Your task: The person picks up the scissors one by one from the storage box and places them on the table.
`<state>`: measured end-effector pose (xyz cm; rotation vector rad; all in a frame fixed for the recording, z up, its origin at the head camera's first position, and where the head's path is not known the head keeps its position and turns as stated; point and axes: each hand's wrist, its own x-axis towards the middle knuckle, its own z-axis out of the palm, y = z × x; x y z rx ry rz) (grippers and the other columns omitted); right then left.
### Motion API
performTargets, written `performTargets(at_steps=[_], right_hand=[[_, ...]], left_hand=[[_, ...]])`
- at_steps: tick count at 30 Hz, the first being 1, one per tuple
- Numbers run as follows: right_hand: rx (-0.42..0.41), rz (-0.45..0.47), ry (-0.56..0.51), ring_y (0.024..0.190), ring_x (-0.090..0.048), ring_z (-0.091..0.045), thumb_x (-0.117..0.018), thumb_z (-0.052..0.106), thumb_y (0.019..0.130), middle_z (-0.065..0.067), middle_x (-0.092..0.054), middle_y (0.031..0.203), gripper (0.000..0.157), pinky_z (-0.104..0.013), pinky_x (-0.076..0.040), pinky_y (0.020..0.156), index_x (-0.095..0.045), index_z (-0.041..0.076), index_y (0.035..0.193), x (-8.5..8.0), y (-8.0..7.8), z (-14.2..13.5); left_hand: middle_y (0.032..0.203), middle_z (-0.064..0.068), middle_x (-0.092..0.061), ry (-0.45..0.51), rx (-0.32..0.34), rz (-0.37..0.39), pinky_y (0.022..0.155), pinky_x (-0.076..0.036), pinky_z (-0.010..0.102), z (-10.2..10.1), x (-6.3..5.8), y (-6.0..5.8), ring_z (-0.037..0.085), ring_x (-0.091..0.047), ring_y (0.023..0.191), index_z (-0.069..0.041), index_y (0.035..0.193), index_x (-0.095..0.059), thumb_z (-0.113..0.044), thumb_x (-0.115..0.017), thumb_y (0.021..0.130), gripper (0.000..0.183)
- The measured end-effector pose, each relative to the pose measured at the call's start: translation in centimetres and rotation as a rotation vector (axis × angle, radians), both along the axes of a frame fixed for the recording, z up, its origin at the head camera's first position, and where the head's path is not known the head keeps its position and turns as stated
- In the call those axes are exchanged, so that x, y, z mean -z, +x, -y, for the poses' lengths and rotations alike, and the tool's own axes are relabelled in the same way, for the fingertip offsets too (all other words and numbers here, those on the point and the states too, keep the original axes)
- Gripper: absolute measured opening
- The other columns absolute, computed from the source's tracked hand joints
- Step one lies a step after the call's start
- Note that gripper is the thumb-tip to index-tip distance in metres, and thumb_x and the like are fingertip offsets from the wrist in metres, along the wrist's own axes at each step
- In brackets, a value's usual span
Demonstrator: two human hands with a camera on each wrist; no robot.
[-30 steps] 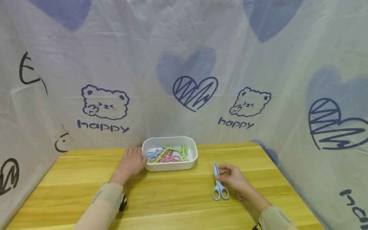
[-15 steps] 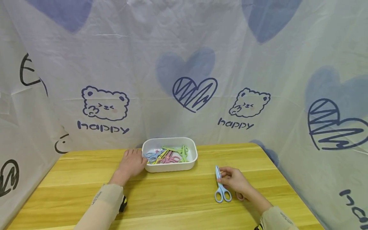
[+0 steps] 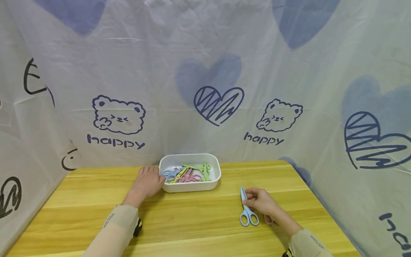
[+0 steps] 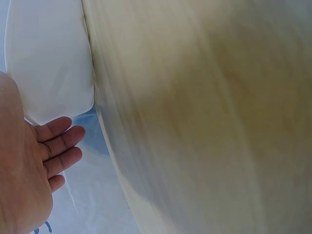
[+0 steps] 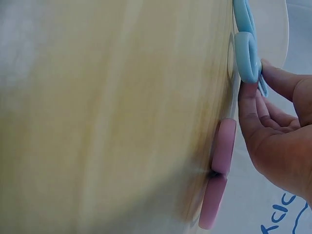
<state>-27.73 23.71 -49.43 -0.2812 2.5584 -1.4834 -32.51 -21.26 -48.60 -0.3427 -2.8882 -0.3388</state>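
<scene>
At the right, my right hand pinches light-blue scissors between thumb and fingers, tips pointing away and handle loops toward me. In the right wrist view, the blue handle loops sit low by the tabletop. Pink scissors lie on the table next to that hand; in the head view mostly their loop shows under the wrist. My left hand lies against the left end of the white bin, its fingers relaxed; the left wrist view shows them at the bin wall, thumb hidden.
Inside the bin lie several scissors: blue, yellow, pink and green. The wooden table ends at a printed cloth backdrop behind and along the sides.
My right hand has shifted slightly right and toward me with the blue scissors, then nearly stopped. The left hand and the bin have stayed in place.
</scene>
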Motion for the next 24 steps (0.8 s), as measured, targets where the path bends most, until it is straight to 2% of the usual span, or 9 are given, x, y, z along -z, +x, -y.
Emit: performTargets(at_steps=[10, 15, 24], right_hand=[[-0.003, 0.012, 0.024, 0.081, -0.066, -0.019, -0.074, 0.003, 0.093, -0.014, -0.067, 0.102, 0.047, -0.030, -0.060, 0.068, -0.057, -0.015, 0.133, -0.3, 0.4, 0.5], [0.006, 0.007, 0.052, 0.079, -0.064, -0.018, -0.075, 0.003, 0.092, -0.012, -0.065, 0.100, 0.046, -0.030, -0.059, 0.066, -0.058, -0.015, 0.131, -0.4, 0.5, 0.7], [0.093, 0.020, 0.095, 0.072, -0.062, -0.018, -0.076, 0.005, 0.089, -0.009, -0.064, 0.095, 0.043, -0.028, -0.055, 0.062, -0.063, -0.010, 0.127, -0.1, 0.4, 1.2]], left_hand=[[0.116, 0.027, -0.059, -0.014, -0.005, -0.002, 0.113, -0.032, 0.060, -0.2, -0.5, 0.3, 0.045, -0.049, 0.118, 0.015, 0.121, -0.056, -0.025, -0.045, 0.100, 0.047], [0.116, 0.027, -0.060, -0.006, -0.008, -0.017, 0.113, -0.032, 0.059, -0.2, -0.3, 0.2, 0.044, -0.050, 0.117, 0.015, 0.121, -0.056, -0.025, -0.045, 0.100, 0.047], [0.119, 0.028, -0.060, -0.024, -0.012, -0.003, 0.113, -0.033, 0.061, -0.2, -0.6, 0.4, 0.045, -0.050, 0.119, 0.016, 0.123, -0.056, -0.025, -0.046, 0.101, 0.047]])
